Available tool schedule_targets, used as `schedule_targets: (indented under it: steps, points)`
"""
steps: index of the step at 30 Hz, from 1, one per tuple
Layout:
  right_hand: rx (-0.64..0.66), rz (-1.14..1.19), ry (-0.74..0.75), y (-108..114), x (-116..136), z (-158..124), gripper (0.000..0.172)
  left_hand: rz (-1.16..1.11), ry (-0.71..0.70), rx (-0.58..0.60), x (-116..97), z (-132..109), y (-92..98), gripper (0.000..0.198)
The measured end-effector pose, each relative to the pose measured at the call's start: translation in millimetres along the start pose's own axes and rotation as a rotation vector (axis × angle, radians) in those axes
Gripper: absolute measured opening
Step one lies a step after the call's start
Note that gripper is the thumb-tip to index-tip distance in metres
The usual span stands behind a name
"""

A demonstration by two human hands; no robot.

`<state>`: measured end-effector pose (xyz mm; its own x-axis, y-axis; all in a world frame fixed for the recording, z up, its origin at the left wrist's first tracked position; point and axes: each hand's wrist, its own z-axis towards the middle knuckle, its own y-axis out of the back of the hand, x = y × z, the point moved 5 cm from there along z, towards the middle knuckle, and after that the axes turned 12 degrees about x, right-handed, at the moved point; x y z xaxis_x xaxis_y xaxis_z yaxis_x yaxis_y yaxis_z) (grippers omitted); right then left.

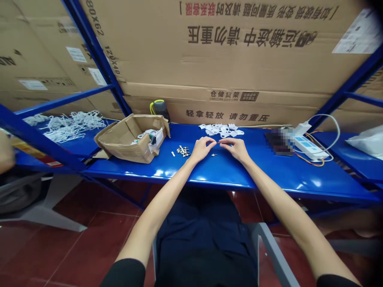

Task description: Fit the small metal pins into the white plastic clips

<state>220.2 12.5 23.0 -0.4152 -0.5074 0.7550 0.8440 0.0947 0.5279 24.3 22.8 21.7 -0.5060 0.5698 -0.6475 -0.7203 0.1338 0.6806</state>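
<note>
Over the blue shelf top, my left hand and my right hand meet nearly fingertip to fingertip, both in a pinch. A tiny dark piece shows between them at the right fingertips; its kind is too small to make out. Whether the left fingers also grip it is unclear. Just below the hands lies one small metal-and-white part. A little pile of similar brass-coloured parts rests left of my left hand. Behind both hands spreads a heap of flat white plastic pieces.
An open cardboard box with mixed items stands left, a dark cylindrical speaker behind it. On the right are a blurred dark object and a white power strip with cables. White cords lie far left, near another person's arm.
</note>
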Motion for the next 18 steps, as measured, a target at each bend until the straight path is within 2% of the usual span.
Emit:
schedule_targets:
  steps: [10,18]
  points:
    - [-0.031,0.046,0.027,1.9,13.7,-2.6,0.027,-0.238,0.045,-0.007,3.2,-0.3,1.9,0.021]
    - [0.005,0.129,0.054,-1.9,13.4,-3.5,0.032,-0.277,0.048,0.046,6.6,1.5,-3.9,0.026]
